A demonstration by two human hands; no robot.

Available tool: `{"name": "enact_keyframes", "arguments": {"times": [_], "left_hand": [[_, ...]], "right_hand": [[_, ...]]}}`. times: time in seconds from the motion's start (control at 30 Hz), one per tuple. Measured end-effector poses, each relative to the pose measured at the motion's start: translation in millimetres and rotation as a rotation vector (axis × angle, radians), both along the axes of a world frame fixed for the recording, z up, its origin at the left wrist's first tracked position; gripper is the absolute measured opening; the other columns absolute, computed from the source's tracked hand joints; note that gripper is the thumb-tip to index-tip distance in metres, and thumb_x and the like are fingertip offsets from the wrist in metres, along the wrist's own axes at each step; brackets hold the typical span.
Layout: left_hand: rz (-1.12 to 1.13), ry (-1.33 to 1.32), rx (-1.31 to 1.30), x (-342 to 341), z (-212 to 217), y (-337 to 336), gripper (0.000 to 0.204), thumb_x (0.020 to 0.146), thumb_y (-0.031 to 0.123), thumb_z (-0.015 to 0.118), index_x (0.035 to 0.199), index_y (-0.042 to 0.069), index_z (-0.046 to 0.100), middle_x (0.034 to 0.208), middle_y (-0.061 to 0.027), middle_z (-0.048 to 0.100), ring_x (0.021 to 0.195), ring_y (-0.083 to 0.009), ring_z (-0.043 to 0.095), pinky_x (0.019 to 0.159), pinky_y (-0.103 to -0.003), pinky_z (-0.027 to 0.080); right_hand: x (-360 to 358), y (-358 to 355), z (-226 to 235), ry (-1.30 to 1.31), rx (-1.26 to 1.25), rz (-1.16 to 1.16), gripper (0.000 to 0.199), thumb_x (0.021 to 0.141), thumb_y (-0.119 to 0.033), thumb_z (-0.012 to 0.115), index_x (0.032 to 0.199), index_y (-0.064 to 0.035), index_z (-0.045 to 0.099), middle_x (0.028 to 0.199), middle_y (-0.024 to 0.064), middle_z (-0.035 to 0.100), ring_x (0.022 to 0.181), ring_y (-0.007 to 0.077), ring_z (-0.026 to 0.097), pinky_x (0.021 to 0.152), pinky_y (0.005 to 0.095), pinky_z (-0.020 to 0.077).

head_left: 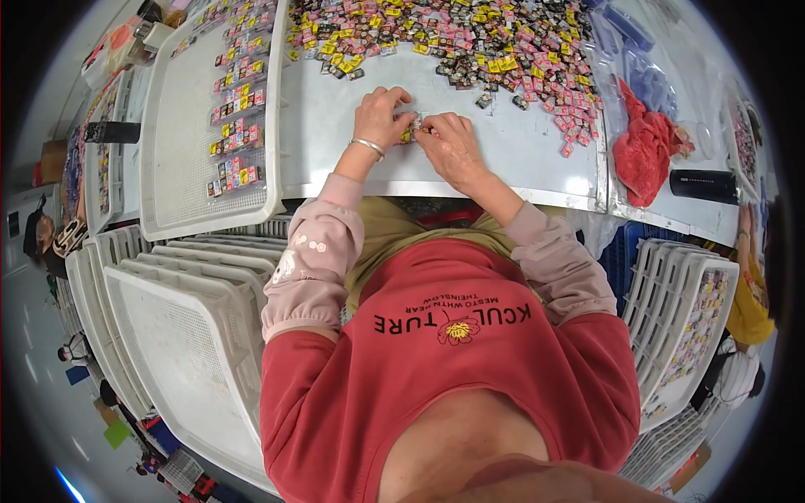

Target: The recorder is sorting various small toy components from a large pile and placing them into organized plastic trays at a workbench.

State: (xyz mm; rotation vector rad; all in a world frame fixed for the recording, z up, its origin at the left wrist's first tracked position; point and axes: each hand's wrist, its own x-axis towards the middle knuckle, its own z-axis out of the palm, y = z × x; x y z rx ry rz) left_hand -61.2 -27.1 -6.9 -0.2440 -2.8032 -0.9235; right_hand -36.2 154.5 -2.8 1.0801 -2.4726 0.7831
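Observation:
Over the metal tabletop (344, 151), close to its front edge, my two hands meet fingertip to fingertip. My left hand (380, 124), with a bracelet at the wrist, is closed in a pinch on a small printed block (407, 134) showing yellow. From the other side my right hand (455, 149) pinches at the same spot, its thumb and fingers closed. What lies between the right fingertips is too small and too covered to make out. Beyond both hands spreads a heap of small printed blocks (470, 38) in pink, yellow and black.
To the left, a white tray (176, 159) holds rows of blocks (238, 138). Stacked white trays (168, 327) stand below on the left; more trays (683, 327) stand on the right. A red cloth (641, 151) and a black cylinder (704, 186) lie at the table's right. Other people are farther off.

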Motion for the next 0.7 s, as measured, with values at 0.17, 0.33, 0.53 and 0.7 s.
{"name": "enact_keyframes", "arguments": {"times": [0.17,0.33,0.53,0.7], "left_hand": [[-0.033,0.023,0.188,2.4,-2.6,-6.2,0.022,0.074,0.014,0.068,0.095,0.012,0.065,0.089,-0.0090,0.061,0.083,-0.0316,0.056,0.075,-0.043,0.047],[-0.120,0.293,0.102,23.0,7.6,5.1,0.029,0.080,0.009,0.061,0.108,0.004,0.060,0.105,-0.0131,0.060,0.100,-0.0352,0.054,0.088,-0.042,0.044],[-0.278,0.166,-0.246,57.2,5.2,21.7,0.048,0.084,0.013,0.059,0.130,0.003,0.047,0.137,-0.0123,0.044,0.129,-0.0322,0.038,0.106,-0.044,0.029],[-0.332,0.109,-0.210,50.8,5.0,15.1,0.050,0.086,0.015,0.057,0.134,0.008,0.045,0.141,-0.0105,0.041,0.132,-0.0311,0.035,0.108,-0.046,0.025]], "right_hand": [[-0.1,0.8,-2.1,0.011,-0.004,-0.002,0.015,0.078,-0.012,0.057,0.089,-0.0091,0.067,0.097,0.0025,0.056,0.097,0.0197,0.049,0.083,0.0363,0.0368],[-10.6,9.0,-2.5,-0.207,-0.295,0.068,0.015,0.076,-0.003,0.062,0.090,-0.0057,0.066,0.096,0.0073,0.060,0.092,0.0273,0.055,0.080,0.0378,0.0446],[-93.1,72.2,16.3,-0.082,-0.344,-0.199,0.023,0.075,-0.001,0.064,0.097,-0.0061,0.066,0.101,0.0123,0.062,0.092,0.0315,0.058,0.080,0.0385,0.0475],[-143.9,102.1,11.4,0.001,-0.021,-0.177,0.034,0.075,-0.005,0.065,0.109,-0.0100,0.062,0.101,0.0119,0.062,0.097,0.0321,0.056,0.083,0.0408,0.0472]]}}
